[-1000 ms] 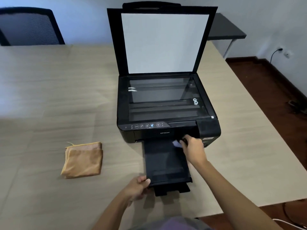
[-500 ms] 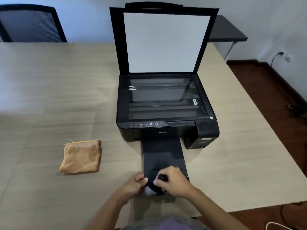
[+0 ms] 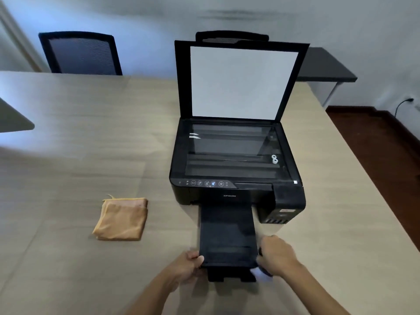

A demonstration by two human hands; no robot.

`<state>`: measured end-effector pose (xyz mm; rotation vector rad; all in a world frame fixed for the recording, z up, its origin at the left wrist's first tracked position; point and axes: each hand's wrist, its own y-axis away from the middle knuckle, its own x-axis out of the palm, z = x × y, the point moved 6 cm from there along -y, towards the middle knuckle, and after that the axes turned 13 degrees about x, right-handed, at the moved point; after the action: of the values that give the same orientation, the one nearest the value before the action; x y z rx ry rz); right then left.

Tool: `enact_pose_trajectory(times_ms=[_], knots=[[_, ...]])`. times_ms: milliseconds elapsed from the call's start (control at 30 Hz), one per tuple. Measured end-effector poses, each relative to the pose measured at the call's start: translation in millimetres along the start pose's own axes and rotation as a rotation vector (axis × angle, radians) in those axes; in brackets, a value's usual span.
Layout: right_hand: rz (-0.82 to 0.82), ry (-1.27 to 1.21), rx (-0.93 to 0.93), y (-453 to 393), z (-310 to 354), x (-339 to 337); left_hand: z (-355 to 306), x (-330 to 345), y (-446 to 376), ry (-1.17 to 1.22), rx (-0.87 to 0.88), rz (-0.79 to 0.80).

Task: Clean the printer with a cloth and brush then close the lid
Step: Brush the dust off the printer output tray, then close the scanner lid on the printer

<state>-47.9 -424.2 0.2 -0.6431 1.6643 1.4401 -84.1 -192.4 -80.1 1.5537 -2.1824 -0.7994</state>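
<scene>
At lower centre, your left hand (image 3: 189, 266) and right hand (image 3: 276, 255) grip the tray (image 3: 227, 233), which runs lengthwise up toward the printer (image 3: 236, 155); the cloth (image 3: 121, 219) lies nearer your left.

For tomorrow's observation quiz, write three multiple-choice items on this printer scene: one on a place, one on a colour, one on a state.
1. Where does the folded cloth lie?
A. On the scanner glass
B. On the table, left of the printer
C. On the chair

2. What colour is the cloth?
A. Orange
B. Blue
C. White

3. How is the scanner lid?
A. Shut
B. Removed
C. Raised open

Answers: 1 B, it rests on bare tabletop beside the printer; 2 A, its fabric is orange; 3 C, the lid stands upright, glass exposed.
</scene>
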Motion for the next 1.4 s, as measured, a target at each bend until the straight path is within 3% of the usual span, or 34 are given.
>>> enact_pose_trajectory(times_ms=[100, 200, 267, 433, 533, 667, 767, 867, 1067, 1167, 1267, 1400], knots=[[-0.114, -0.036, 0.073, -0.6, -18.9, -34.0, 2.5, -3.7, -0.6, -0.010, 0.004, -0.006], [-0.153, -0.393, -0.061, 1.9, 12.3, -49.9, -0.1, -15.8, 7.4, -0.052, 0.035, -0.104], [-0.020, -0.648, -0.164, 7.7, 50.1, -42.4, -12.2, -33.4, 19.1, -0.037, 0.103, -0.267], [0.344, -0.881, -0.212, 11.9, 146.5, 17.4, -20.3, -61.8, 48.6, 0.521, 0.182, -0.277], [0.483, -0.856, -0.189, 18.3, 194.2, 50.0, 14.3, -102.9, 61.1, 0.440, 0.181, -0.449], [0.781, -0.841, -0.175, 36.0, 242.0, 90.5, 84.5, -160.0, 67.2, 0.269, 0.057, -0.676], [0.834, -0.787, -0.204, 41.1, 254.3, 99.7, 139.0, -201.2, 57.0, 0.143, -0.005, -0.812], [0.863, -0.730, -0.238, 41.3, 251.8, 88.5, 111.5, -211.8, 79.1, -0.019, -0.061, -0.880], [0.706, -0.717, -0.456, 30.5, 190.0, 19.0, 82.0, -220.4, 84.8, -0.213, -0.147, -0.924], [0.568, -0.801, -0.502, 14.8, 140.6, -54.4, 36.1, -222.0, 91.3, -0.322, -0.145, -1.072], [0.276, -0.951, -0.449, -23.1, 90.1, -144.1, -44.8, -233.1, 74.2, -0.413, 0.095, -1.215], [-0.161, -1.178, -0.360, -66.0, 29.4, -261.4, -189.3, -236.8, 33.3, -0.390, 0.510, -1.195]])
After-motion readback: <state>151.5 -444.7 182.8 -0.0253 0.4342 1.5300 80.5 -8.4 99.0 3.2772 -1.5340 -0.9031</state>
